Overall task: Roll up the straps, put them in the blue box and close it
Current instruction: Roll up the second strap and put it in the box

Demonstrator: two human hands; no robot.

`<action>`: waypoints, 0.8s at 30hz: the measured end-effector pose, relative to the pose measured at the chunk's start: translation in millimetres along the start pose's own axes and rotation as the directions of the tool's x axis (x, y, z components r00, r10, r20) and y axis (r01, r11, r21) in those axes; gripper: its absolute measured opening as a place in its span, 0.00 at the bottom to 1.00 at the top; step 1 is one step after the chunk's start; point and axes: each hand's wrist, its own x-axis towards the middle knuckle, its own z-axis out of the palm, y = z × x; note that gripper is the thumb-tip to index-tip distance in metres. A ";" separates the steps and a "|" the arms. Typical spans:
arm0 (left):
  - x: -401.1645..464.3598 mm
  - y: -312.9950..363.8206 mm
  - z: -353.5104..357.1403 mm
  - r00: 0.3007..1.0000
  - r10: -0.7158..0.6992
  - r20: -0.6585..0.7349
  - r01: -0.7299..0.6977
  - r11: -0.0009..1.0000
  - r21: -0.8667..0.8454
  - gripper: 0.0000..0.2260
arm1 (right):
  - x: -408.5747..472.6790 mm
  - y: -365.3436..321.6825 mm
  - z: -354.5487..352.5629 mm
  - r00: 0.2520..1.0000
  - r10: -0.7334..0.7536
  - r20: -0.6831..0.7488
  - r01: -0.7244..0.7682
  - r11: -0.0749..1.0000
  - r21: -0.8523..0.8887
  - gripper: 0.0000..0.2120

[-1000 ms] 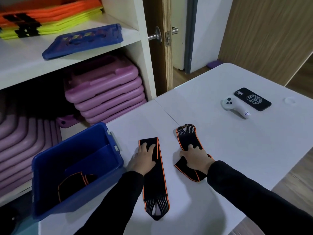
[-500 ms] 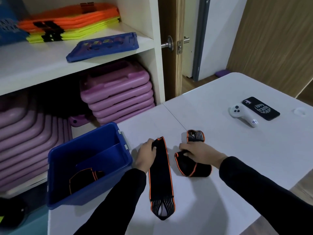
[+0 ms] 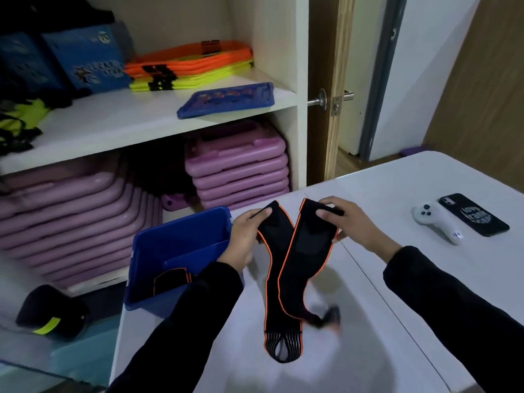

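Meanwhile, the left hand (image 3: 241, 239) and right hand (image 3: 351, 225) each pinched one strap's top end above the counter (image 3: 397, 307). Rolling would likely go tighter with the left strap (image 3: 279, 293) and right strap (image 3: 307, 245) uncrossed first.

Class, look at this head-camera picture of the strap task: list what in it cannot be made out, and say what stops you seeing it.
1. Lower end of the strap in the right hand: motion-blurred near the table.
2. Contents of the blue box: partly hidden by the left sleeve and the box's near wall; one strap inside shows only in part.
3. Print on the phone case: too small to read fully.
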 end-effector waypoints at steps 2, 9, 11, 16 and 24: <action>-6.0 7.4 -4.6 0.999 -0.021 0.040 0.023 0.997 -0.070 0.10 | 0.3 -8.2 1.3 1.000 0.011 -0.003 -0.010 0.998 0.065 0.07; -42.8 16.4 -14.2 0.994 0.013 0.109 -0.014 1.000 0.012 0.09 | -8.9 -37.4 4.8 0.995 -0.029 0.098 0.016 0.991 0.134 0.07; -50.2 17.2 -16.4 0.997 0.039 0.069 -0.038 0.999 -0.024 0.07 | -13.1 -41.0 4.9 0.990 -0.046 0.137 0.031 0.993 0.112 0.12; -64.3 30.6 -20.4 0.982 0.177 -0.068 -0.182 0.980 -0.076 0.04 | -23.6 -57.2 5.9 0.973 -0.130 0.193 0.107 0.986 0.128 0.06; -103.2 76.4 0.6 0.908 0.412 -0.073 -0.417 0.904 -0.090 0.15 | -31.2 -114.1 46.3 0.941 -0.335 0.039 0.304 0.892 0.334 0.06</action>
